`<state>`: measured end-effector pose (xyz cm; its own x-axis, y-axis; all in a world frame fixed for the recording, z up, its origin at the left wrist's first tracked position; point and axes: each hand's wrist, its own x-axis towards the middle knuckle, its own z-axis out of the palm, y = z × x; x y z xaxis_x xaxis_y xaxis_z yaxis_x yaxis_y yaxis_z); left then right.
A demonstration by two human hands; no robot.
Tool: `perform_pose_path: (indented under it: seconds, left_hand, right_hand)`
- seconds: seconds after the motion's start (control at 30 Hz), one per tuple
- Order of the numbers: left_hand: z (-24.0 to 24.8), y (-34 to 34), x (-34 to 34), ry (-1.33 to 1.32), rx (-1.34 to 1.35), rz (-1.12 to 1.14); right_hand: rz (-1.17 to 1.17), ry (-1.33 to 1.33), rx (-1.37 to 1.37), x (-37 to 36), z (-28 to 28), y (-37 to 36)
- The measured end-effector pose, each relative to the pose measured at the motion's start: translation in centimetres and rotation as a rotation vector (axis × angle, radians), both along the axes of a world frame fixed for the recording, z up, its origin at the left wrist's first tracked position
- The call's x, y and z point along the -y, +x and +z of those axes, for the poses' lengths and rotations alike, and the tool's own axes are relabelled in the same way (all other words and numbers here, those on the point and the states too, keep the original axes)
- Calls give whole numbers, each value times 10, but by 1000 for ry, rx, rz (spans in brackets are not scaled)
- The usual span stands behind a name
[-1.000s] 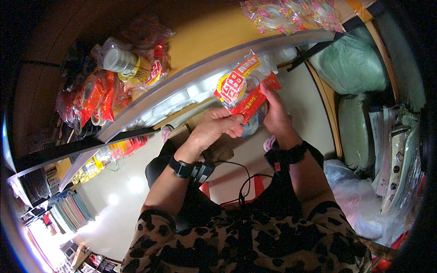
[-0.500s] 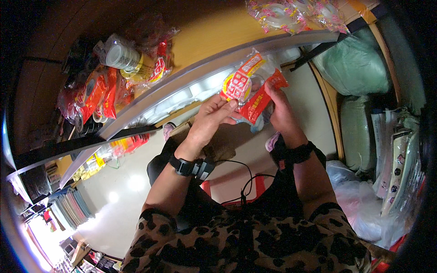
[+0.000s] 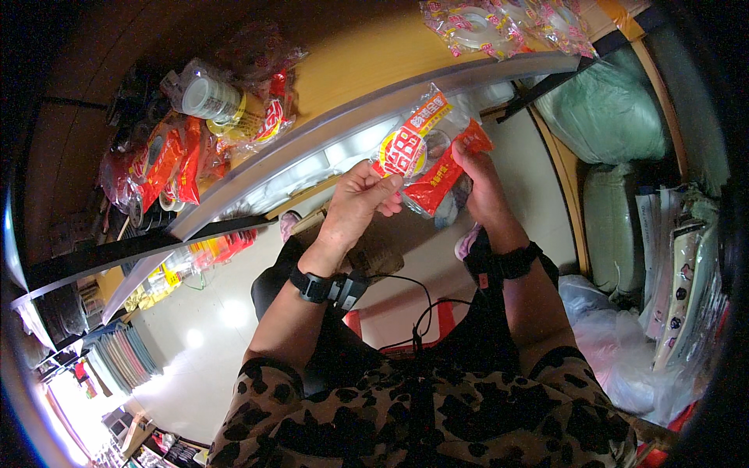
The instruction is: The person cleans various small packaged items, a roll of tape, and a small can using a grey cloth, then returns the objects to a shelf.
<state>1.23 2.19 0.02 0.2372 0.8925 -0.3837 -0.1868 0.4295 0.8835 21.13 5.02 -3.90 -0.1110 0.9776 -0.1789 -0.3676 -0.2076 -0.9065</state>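
A packaged roll of tape (image 3: 427, 175), in clear plastic with red, orange and yellow print, is held up between my two hands, tilted, in front of the shelf edge. My left hand (image 3: 360, 201) pinches its left lower end between thumb and fingers. On the other side, my right hand (image 3: 480, 183) grips the red right end with the thumb in front; its other fingers are mostly hidden behind. Both hands are clear of the shelf.
Above the hands runs a wooden shelf (image 3: 343, 74) with a clear raised edge strip. Red tape packages (image 3: 161, 160) and a white-ended roll (image 3: 204, 95) crowd its left. Wrapped rings (image 3: 476, 27) lie at the top right. Plastic bags (image 3: 612, 343) stand at right.
The tape package has turned slightly, so its printed face shows more plainly. My left fingers have shifted a little on its lower end. Both hands stay in about the same place.
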Motion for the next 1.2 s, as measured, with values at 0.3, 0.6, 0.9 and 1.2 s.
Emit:
perform_pose_path:
  seconds: [0.3, 0.6, 0.9, 1.2]
  left_hand:
    - [7, -5, -1, -50, 65, -44]
    - [4, -14, -2, -110, 97, -129]
    - [15, -4, 0, 132, 25, -172]
    - [0, -13, -3, -82, 274, -43]
  right_hand:
    - [-12, -100, -79, -3, 7, 13]
    - [58, 10, -28, -3, 16, 17]
    - [360, 1, 179, 10, 34, -2]
    - [289, 173, 415, -2, 24, 8]
